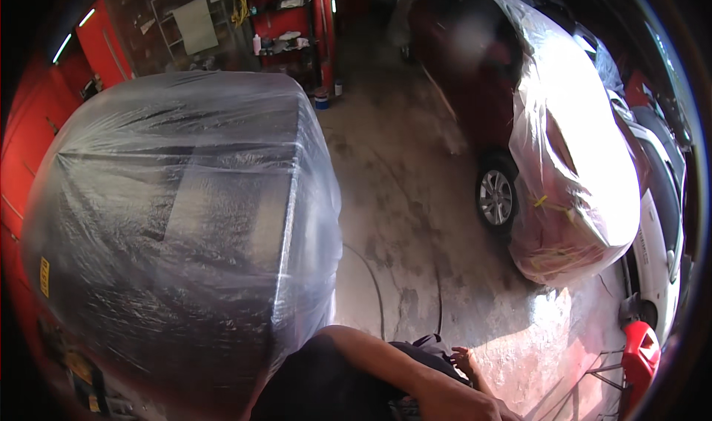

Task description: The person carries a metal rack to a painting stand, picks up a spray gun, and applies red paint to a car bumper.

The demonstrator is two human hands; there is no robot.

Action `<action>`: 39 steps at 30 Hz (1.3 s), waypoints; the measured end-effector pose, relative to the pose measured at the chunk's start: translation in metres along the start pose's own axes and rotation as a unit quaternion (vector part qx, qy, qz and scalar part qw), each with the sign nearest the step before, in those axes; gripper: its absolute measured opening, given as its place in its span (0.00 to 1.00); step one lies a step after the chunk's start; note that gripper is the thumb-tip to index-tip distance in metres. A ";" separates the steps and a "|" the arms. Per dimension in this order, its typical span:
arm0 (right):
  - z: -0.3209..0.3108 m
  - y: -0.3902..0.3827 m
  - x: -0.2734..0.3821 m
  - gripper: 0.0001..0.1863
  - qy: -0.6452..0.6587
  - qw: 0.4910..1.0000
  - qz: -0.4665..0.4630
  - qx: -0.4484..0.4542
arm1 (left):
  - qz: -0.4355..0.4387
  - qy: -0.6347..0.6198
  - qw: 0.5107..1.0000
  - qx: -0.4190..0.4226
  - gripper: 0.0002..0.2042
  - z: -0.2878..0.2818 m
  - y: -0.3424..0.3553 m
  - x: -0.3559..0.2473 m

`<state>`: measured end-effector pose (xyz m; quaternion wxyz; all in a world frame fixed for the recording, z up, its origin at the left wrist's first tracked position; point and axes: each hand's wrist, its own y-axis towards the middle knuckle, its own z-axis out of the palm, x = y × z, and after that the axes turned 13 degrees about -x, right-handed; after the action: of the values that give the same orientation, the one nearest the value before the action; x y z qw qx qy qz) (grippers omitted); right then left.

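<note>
My left arm (400, 365) is bent across my body toward the right at the lower edge. Its hand end is cut off there, so its fingers do not show. Beyond this arm, my right hand (461, 358) shows small, fingers bent a little and apart, with nothing I can make out in them. Dark bunched cloth (429, 342) lies beside those fingers; whether they touch it I cannot tell. To the left stands a car under clear plastic sheeting (222, 199). The nearest other vehicle is a dark red car (467, 65), partly wrapped in plastic film (564, 161).
Dark hoses (440, 302) run over the stained concrete floor (393, 169). Shelves (285, 43) with bottles and cloths stand at the back, a blue can (321, 99) below. At the right are a white car (653, 236) and a red part on a stand (641, 358).
</note>
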<state>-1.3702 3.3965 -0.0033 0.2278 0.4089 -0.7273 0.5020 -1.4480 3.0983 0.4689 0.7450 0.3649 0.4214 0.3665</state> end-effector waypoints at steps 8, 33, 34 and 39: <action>-0.023 0.158 0.026 0.17 -0.217 0.976 -0.007 0.028 | 0.010 0.144 0.989 -0.038 0.16 -0.142 0.017 -0.019; -0.092 0.531 0.261 0.10 -0.315 0.930 -0.191 -0.005 | -0.339 0.388 0.825 -0.233 0.25 -0.528 0.022 -0.105; -0.085 0.532 0.266 0.10 -0.302 0.934 -0.189 -0.010 | -0.346 0.421 0.811 -0.213 0.24 -0.540 0.022 -0.112; -0.068 0.546 0.277 0.10 -0.249 0.954 -0.166 -0.022 | -0.465 0.470 0.718 -0.219 0.24 -0.601 -0.008 -0.138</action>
<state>-1.9810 3.4453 -0.0682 0.1280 0.6308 -0.6936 0.3235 -2.0364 3.1184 0.2841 0.5871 -0.2691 0.7420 0.1801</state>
